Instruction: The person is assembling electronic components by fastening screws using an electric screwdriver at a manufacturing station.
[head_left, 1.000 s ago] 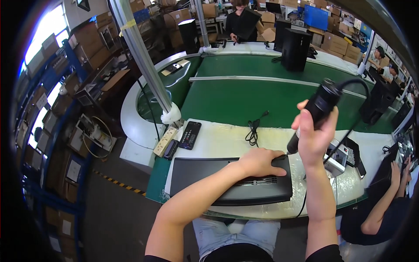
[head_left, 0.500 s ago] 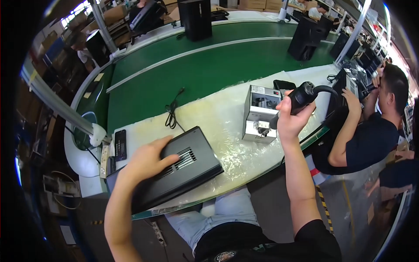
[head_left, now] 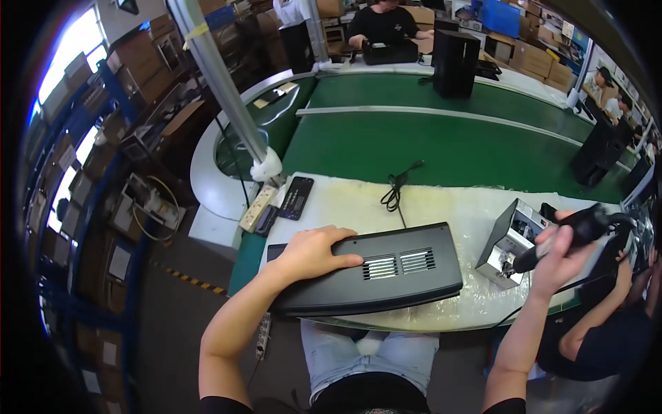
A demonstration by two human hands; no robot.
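Black case (head_left: 414, 281), long and flat with two slotted vents in its upper face: lying on the white-covered worktop (head_left: 345, 196) before the person, its near edge running along the bench's near edge. Left hand (head_left: 310, 254): resting spread on the left part of the case, thumb pointing toward the nearer vent, fingers reaching toward the far edge. Right hand (head_left: 557, 265): closing around a black corded power screwdriver (head_left: 583, 226), held well apart from the left hand, to the right of the case. Screwdriver nose: pointing down and leftward at a grey metal box (head_left: 509, 243), open in front, that is standing right of the case; whether the two are touching cannot be told. Coiled black cable (head_left: 391, 200): lying beyond the case, its plug reaching the green belt (head_left: 414, 152). Flat black device (head_left: 297, 198): lying at the worktop's far left, near a cream power strip (head_left: 257, 209). Black tower (head_left: 456, 65): standing upright across the belt. Co-worker (head_left: 385, 26): facing this way at the far side, hands near a dark casing (head_left: 390, 53).
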